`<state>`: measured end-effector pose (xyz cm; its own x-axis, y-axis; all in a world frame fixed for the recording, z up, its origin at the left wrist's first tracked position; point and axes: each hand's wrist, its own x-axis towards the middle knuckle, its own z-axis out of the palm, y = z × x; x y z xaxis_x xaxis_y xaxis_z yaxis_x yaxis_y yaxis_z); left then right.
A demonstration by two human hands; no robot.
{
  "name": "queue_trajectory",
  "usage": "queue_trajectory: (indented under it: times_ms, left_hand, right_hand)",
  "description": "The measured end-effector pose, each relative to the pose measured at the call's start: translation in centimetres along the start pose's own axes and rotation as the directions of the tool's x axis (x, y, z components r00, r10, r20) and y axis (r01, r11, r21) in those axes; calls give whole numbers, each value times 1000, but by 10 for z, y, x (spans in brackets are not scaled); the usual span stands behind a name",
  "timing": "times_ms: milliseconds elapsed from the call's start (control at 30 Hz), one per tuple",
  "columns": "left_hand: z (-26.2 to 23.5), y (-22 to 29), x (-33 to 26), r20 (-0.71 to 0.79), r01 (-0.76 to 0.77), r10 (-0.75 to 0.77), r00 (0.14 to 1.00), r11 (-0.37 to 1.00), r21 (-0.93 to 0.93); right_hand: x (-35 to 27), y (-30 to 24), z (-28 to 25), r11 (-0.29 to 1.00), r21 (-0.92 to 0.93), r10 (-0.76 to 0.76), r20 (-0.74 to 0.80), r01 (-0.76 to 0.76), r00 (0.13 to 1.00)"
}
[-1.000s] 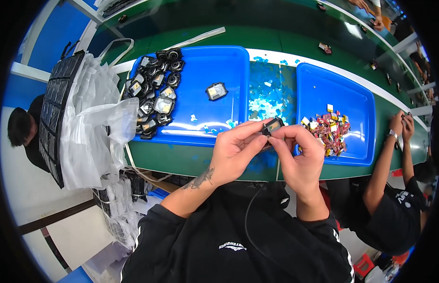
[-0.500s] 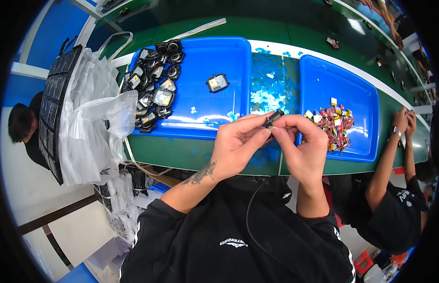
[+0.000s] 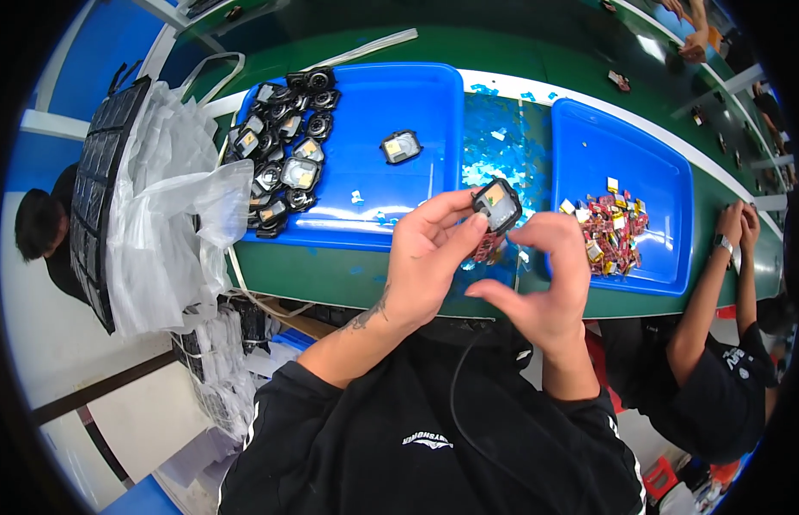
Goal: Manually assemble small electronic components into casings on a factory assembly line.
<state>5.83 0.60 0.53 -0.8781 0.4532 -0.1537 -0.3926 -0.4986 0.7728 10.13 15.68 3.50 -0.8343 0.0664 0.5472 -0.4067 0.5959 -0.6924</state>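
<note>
The left hand [image 3: 429, 257] pinches a small black square part [image 3: 497, 204] between thumb and fingers, holding it up over the bench's near edge, in the gap between two blue trays. The right hand [image 3: 543, 283] sits just beside it, thumb and forefinger curled a little apart, the fingertips close under the part; whether they touch it cannot be told.

On the left tray [image 3: 391, 112], a heap of like black parts [image 3: 288, 150] crowds the left end, and a single one [image 3: 401, 147] lies alone near the middle. The right tray [image 3: 605, 154] carries a pile of small red and yellow pieces [image 3: 612, 227] towards its near right corner. Light blue scraps [image 3: 502, 137] litter the green bench [image 3: 331, 266] between the trays.

Clear plastic bags [image 3: 172, 215] hang off the bench's left end beside a black gridded rack [image 3: 103, 180]. At the right end, another person's hands [image 3: 732, 225] rest on the bench edge.
</note>
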Motion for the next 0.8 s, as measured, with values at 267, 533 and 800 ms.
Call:
queue_trajectory:
  times_ms: [267, 533, 800]
  left_hand:
    - [-1, 18, -6, 136, -387, 372, 918, 771, 506]
    - [-3, 31, -7, 531, -632, 409, 742, 164, 758]
    - [-11, 33, -13, 637, -677, 397, 661, -51, 734]
  right_hand:
    - [-11, -2, -2, 705, 572, 474, 61, -420, 878]
    - [-18, 7, -12, 455, 721, 487, 289, -522, 824]
    - [-10, 10, -15, 437, 624, 471, 455, -648, 755]
